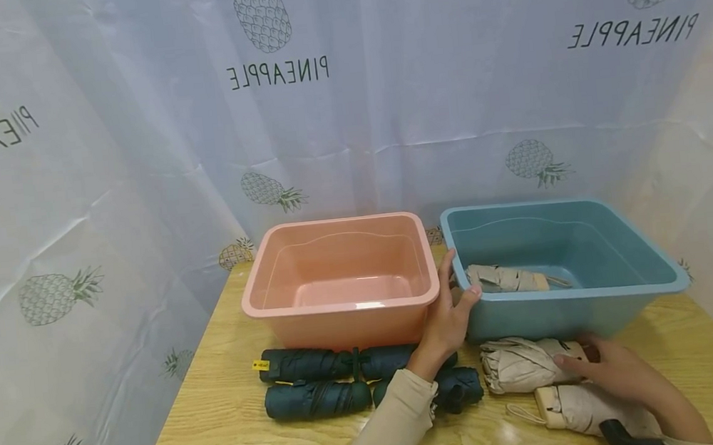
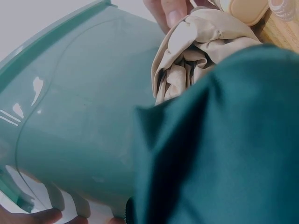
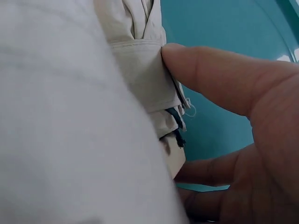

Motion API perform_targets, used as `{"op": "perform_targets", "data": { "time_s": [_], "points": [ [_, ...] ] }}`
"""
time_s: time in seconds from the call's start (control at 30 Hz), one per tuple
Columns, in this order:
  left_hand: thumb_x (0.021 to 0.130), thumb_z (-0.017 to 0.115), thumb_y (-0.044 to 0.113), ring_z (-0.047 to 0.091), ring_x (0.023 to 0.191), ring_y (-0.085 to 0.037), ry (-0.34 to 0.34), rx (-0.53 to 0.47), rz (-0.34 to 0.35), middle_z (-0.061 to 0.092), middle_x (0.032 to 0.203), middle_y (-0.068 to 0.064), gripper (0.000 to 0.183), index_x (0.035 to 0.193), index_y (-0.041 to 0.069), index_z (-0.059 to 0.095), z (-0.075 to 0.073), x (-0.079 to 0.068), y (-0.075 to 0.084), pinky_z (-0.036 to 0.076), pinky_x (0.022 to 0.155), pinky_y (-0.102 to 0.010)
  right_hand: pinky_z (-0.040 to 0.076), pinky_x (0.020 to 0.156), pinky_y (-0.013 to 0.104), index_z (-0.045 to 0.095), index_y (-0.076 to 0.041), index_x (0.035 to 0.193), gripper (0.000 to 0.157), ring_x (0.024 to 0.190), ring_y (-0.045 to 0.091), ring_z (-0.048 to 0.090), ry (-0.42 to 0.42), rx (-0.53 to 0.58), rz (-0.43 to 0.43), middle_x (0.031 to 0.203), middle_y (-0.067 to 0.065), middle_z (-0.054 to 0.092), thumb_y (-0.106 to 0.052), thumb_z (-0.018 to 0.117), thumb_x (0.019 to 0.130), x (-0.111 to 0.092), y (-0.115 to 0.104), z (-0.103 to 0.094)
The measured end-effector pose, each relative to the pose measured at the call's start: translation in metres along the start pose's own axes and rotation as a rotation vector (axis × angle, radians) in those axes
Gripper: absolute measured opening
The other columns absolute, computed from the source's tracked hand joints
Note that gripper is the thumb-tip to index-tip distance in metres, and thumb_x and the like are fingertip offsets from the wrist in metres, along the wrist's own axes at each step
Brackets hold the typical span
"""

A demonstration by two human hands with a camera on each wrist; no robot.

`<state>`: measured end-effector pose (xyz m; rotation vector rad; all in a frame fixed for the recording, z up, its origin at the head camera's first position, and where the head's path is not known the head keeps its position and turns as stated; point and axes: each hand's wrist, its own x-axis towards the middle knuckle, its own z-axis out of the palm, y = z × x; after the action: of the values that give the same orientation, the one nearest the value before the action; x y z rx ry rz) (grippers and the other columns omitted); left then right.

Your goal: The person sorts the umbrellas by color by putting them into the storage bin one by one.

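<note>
My left hand [image 1: 446, 321] reaches between the two bins and touches the front left corner of the blue-green bin [image 1: 563, 297], thumb at its rim and fingers extended along its side. A folded beige umbrella [image 1: 518, 366] lies on the table before that bin. At its right end my right hand [image 1: 619, 371] grips it; the right wrist view shows the thumb on the umbrella's strap [image 3: 145, 72] and fingers by its handle end. Just nearer lies a second beige umbrella [image 1: 590, 406], partly under the right forearm. Another beige umbrella [image 1: 506, 278] rests inside the blue-green bin.
A pink bin [image 1: 345, 307] stands to the left. Several folded dark green umbrellas [image 1: 312, 401] lie in two rows before it, some partly behind the left forearm. A pineapple-print curtain [image 1: 348, 130] hangs behind the wooden table [image 1: 221, 422].
</note>
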<state>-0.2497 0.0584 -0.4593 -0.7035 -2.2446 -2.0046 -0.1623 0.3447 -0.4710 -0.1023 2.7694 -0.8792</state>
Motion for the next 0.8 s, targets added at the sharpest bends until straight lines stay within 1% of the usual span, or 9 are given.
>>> {"op": "perform_targets", "data": {
  "time_s": [0.13,0.27,0.5,0.6,0.73,0.8],
  "points": [
    [0.096,0.046,0.059,0.039,0.149,-0.026,-0.003,-0.003,-0.003,0.026,0.167,-0.001,0.075,0.162,0.044,0.014,0.0004,-0.0002,-0.0007,0.042,0.112,-0.060,0.049,0.095,0.064,0.028,0.023,0.148,0.089,0.130,0.065,0.043,-0.030,0.023,0.037,0.147,0.050,0.033,-0.049,0.054,0.103,0.0016,0.0024,-0.0004],
    [0.096,0.046,0.060,0.041,0.148,-0.025,-0.006,-0.010,-0.005,0.027,0.166,-0.001,0.076,0.162,0.044,0.013,0.0011,0.0004,-0.0019,0.044,0.111,-0.056,0.049,0.095,0.063,0.023,0.025,0.148,0.094,0.129,0.066,0.042,-0.055,0.044,0.072,0.148,0.051,0.030,-0.051,0.055,0.102,0.0032,0.0041,-0.0025],
    [0.095,0.047,0.059,0.038,0.150,-0.022,0.001,-0.020,0.002,0.027,0.167,0.000,0.075,0.161,0.045,0.015,0.0001,0.0013,-0.0016,0.041,0.114,-0.055,0.051,0.091,0.059,0.019,0.023,0.150,0.096,0.126,0.062,0.046,-0.066,0.099,0.086,0.151,0.050,0.024,-0.050,0.058,0.101,0.0042,0.0035,-0.0042],
    [0.096,0.047,0.059,0.038,0.149,-0.022,-0.003,-0.018,0.003,0.027,0.167,-0.001,0.075,0.162,0.044,0.014,-0.0002,0.0018,-0.0012,0.041,0.114,-0.055,0.053,0.090,0.058,0.019,0.022,0.151,0.095,0.125,0.061,0.048,-0.067,0.119,0.078,0.150,0.051,0.025,-0.048,0.059,0.101,0.0031,0.0015,-0.0048],
    [0.096,0.047,0.060,0.039,0.149,-0.021,-0.003,-0.013,0.000,0.029,0.166,-0.001,0.076,0.162,0.044,0.014,-0.0004,0.0024,-0.0010,0.040,0.114,-0.055,0.055,0.085,0.048,0.020,0.020,0.152,0.093,0.119,0.051,0.058,-0.064,0.163,0.077,0.149,0.049,0.030,-0.045,0.060,0.101,0.0018,-0.0018,-0.0049],
    [0.095,0.047,0.061,0.039,0.149,-0.021,-0.001,-0.013,0.001,0.029,0.166,-0.001,0.076,0.162,0.044,0.014,-0.0005,0.0027,-0.0012,0.040,0.114,-0.054,0.055,0.084,0.046,0.018,0.020,0.153,0.093,0.119,0.051,0.057,-0.059,0.178,0.081,0.151,0.049,0.027,-0.045,0.061,0.101,0.0011,-0.0033,-0.0046]
  ]
}}
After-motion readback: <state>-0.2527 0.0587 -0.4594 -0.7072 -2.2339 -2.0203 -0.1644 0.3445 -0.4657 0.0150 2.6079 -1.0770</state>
